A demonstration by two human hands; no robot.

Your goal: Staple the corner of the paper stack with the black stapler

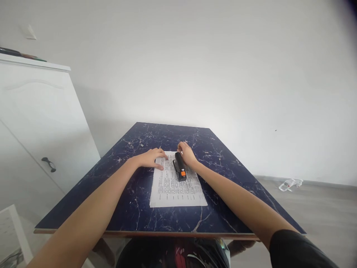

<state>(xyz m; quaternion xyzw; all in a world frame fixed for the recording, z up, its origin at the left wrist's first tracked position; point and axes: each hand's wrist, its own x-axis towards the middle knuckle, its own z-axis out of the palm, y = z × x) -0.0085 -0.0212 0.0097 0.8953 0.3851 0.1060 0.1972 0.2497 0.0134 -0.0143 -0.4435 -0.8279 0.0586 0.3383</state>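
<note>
A printed sheet of paper (pixel 175 186) lies on a dark blue marble-patterned table (pixel 134 208). A black stapler (pixel 180 166) with an orange mark rests on the paper's far half. My left hand (pixel 152 158) lies flat on the paper's far left corner, fingers stretched out. My right hand (pixel 188 153) sits at the paper's far edge, just right of the stapler. Its fingers are curled and touch the stapler's far end and the paper edge; whether they grip anything is unclear.
A white cabinet (pixel 36 123) with a dark handle (pixel 49 164) stands to the left of the table. A white wall is behind. A clear plastic bottle (pixel 290 184) lies on the grey floor at the right. The table's front edge (pixel 167 233) is close to me.
</note>
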